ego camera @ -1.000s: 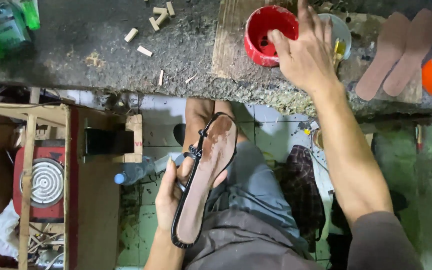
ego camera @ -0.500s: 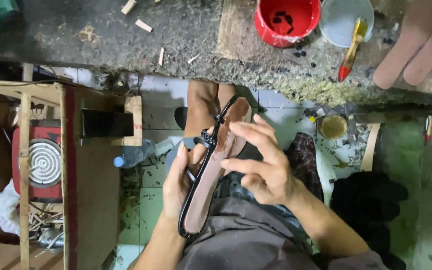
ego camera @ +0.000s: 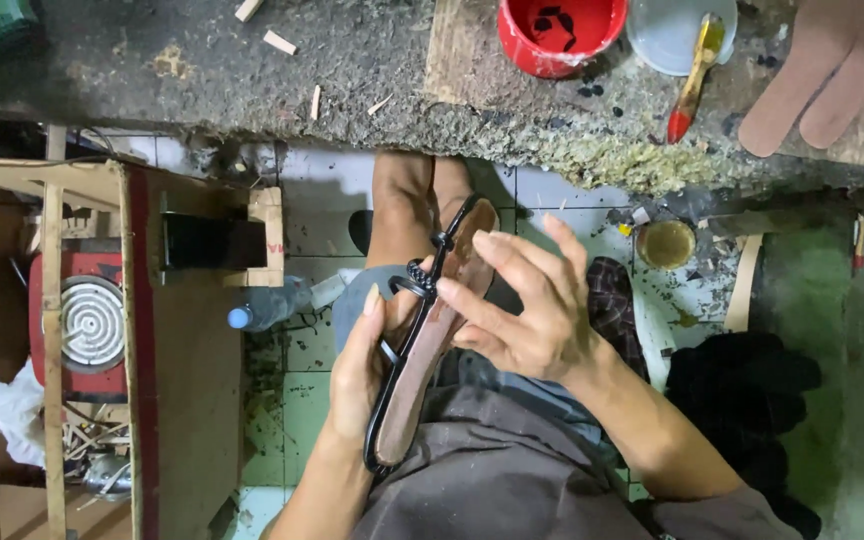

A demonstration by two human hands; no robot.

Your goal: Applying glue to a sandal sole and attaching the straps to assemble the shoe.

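My left hand (ego camera: 357, 375) grips a brown sandal sole (ego camera: 434, 335) with black edging and black straps, held on its side over my lap. My right hand (ego camera: 527, 305) rests its spread fingers against the sole's upper face, near the strap at the toe end. My bare knees (ego camera: 414, 195) show just beyond the sandal. On the rough workbench (ego camera: 352, 80) above stand a red tub (ego camera: 557, 35) and a grey bowl (ego camera: 674, 30) with a yellow-handled brush (ego camera: 694, 75) lying across it.
Two tan insole cut-outs (ego camera: 832, 75) lie on a board at the bench's right. Small wood offcuts (ego camera: 277, 40) are scattered on the bench. A wooden frame (ego camera: 52, 330) with a red stove stands at left, a plastic bottle (ego camera: 267, 308) on the tiled floor, dark cloth (ego camera: 742, 400) at right.
My right hand left the red tub on the bench and came down to the sandal sole; its fingers now press on the sole. My left hand kept its hold.
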